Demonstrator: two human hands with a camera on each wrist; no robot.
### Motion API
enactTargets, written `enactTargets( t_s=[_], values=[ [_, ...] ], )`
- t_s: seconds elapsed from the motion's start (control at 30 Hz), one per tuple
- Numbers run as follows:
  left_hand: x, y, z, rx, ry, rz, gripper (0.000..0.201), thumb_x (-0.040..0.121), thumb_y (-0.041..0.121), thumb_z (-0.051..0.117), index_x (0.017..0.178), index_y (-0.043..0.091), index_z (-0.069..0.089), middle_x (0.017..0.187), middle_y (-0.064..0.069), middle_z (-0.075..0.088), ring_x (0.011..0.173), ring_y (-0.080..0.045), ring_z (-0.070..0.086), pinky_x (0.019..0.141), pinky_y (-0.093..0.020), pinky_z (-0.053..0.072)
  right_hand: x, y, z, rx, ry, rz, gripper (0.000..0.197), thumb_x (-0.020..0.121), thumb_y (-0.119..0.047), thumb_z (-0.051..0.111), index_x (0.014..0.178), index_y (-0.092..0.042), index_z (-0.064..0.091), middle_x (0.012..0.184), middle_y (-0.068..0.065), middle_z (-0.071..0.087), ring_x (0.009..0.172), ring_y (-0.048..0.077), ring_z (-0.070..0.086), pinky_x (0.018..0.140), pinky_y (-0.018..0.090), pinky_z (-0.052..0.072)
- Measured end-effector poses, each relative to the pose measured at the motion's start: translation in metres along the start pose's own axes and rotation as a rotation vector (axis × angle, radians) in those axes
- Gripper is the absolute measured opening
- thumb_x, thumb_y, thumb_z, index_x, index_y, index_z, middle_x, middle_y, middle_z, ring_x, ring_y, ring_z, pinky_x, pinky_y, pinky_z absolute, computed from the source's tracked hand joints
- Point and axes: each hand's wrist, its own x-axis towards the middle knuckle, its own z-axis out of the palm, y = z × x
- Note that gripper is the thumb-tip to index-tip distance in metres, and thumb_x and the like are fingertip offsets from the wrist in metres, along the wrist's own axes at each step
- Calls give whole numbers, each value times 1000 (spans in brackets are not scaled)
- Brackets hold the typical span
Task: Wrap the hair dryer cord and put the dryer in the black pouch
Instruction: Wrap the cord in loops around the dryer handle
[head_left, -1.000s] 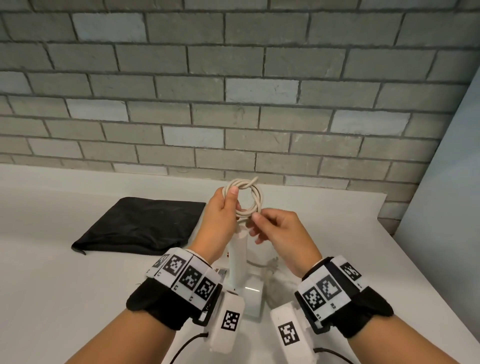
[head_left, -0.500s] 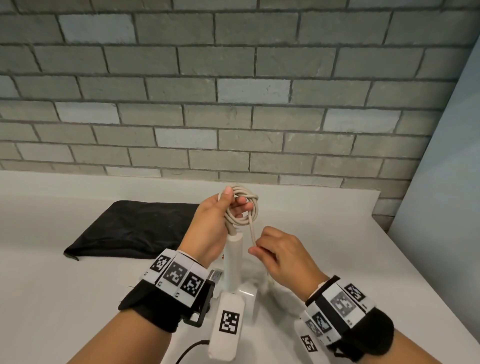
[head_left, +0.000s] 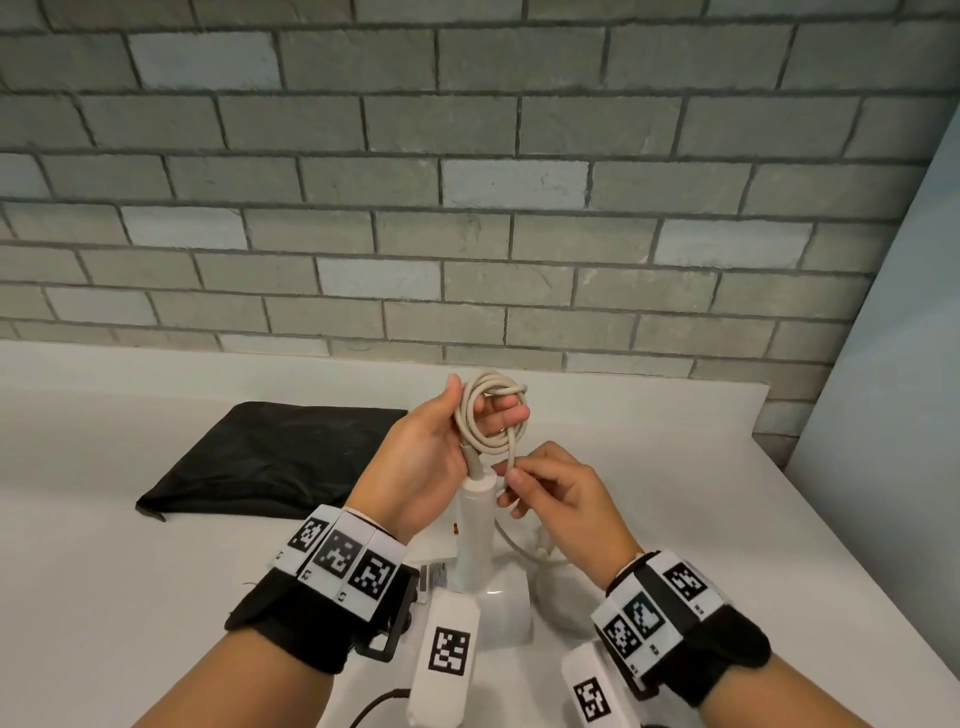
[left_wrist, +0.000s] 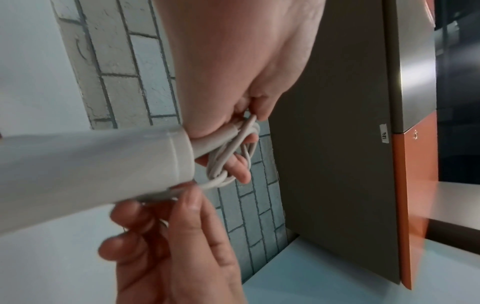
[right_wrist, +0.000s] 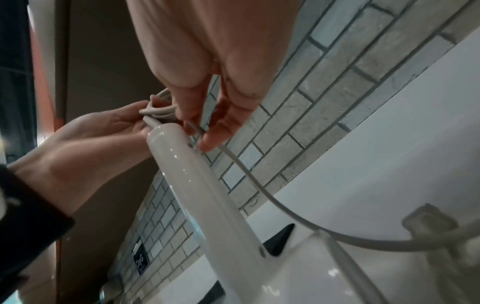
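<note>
The white hair dryer (head_left: 475, 540) stands on the white counter with its handle (right_wrist: 197, 181) pointing up. Above the handle's end, my left hand (head_left: 441, 447) holds several beige loops of the cord (head_left: 491, 415) between thumb and fingers; the loops (left_wrist: 233, 152) circle its fingers. Just right of the handle, my right hand (head_left: 550, 488) pinches the loose run of cord (right_wrist: 244, 170). From there the cord drops to the plug (right_wrist: 428, 220) lying on the counter. The black pouch (head_left: 270, 457) lies flat to the left.
A grey brick wall (head_left: 467, 182) rises behind the counter (head_left: 130, 597). A pale panel (head_left: 893, 395) closes off the right side. A small label (head_left: 434, 574) lies by the dryer's base.
My right hand dropped down along the cord, then came back up close to the handle's end, still pinching the cord. The left hand kept hold of the loops.
</note>
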Motion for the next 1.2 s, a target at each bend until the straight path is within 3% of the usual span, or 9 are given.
enactTargets(
  t_s=[0.2, 0.4, 0.53, 0.6, 0.7, 0.83, 0.97, 1.1, 1.2],
  values=[
    [2, 0, 2, -11, -10, 9, 42, 97, 30, 29, 89, 3, 60, 75, -6, 71, 76, -14, 69, 72, -28, 58, 11, -8, 0, 88, 67, 77, 9, 79, 7, 62, 80, -2, 63, 68, 12, 58, 51, 6, 59, 52, 17, 49],
    [7, -4, 7, 62, 132, 50, 35, 97, 29, 31, 81, 8, 54, 74, -5, 53, 68, -12, 55, 75, -28, 48, 13, -15, 0, 184, 85, 186, 5, 77, 8, 63, 77, 3, 63, 64, 13, 60, 51, 9, 57, 53, 16, 49],
    [5, -5, 13, 108, 178, 74, 35, 98, 27, 30, 78, 8, 51, 71, -3, 51, 60, -8, 53, 64, -21, 51, 15, -26, 5, 234, 75, 237, 19, 82, 3, 58, 100, -2, 59, 82, 15, 64, 72, 19, 59, 64, 23, 49],
    [3, -6, 17, 216, 160, 86, 36, 99, 27, 30, 79, 7, 52, 73, -7, 54, 66, -14, 56, 68, -26, 51, 18, -32, 7, 299, 88, 263, 27, 84, -8, 58, 111, -11, 53, 91, 13, 66, 80, 21, 62, 69, 30, 48],
    [0, -9, 22, 387, 168, 139, 35, 99, 27, 31, 92, 9, 61, 86, -11, 66, 84, -24, 64, 79, -39, 51, 22, -38, 8, 253, 98, 257, 30, 87, -21, 58, 115, -12, 51, 94, 8, 66, 75, 14, 63, 63, 26, 48],
    [2, -4, 23, 368, 244, 156, 36, 99, 26, 31, 73, 9, 49, 65, -3, 54, 64, -17, 54, 61, -28, 46, 21, -38, 11, 374, 111, 348, 22, 89, -10, 55, 109, -2, 55, 79, 7, 63, 60, 10, 55, 54, 20, 43],
    [0, -5, 24, 421, 255, 149, 34, 98, 29, 32, 74, 10, 48, 67, -4, 49, 61, -13, 50, 60, -24, 44, 22, -41, 14, 394, 168, 395, 11, 89, -3, 47, 95, -1, 56, 73, 8, 60, 58, 13, 52, 54, 22, 42],
    [3, -8, 22, 600, 349, 208, 27, 97, 32, 34, 87, 10, 45, 79, -2, 43, 67, -8, 43, 51, -3, 39, 22, -45, 16, 375, 244, 357, 13, 87, 1, 45, 79, -9, 48, 68, 7, 54, 57, 15, 52, 54, 24, 44],
    [5, -6, 19, 651, 385, 215, 26, 97, 34, 35, 87, 12, 46, 87, -4, 44, 71, -10, 44, 57, -5, 40, 20, -44, 16, 373, 239, 301, 18, 83, 6, 47, 75, -10, 46, 67, 5, 51, 55, 14, 51, 54, 25, 43]
  ],
)
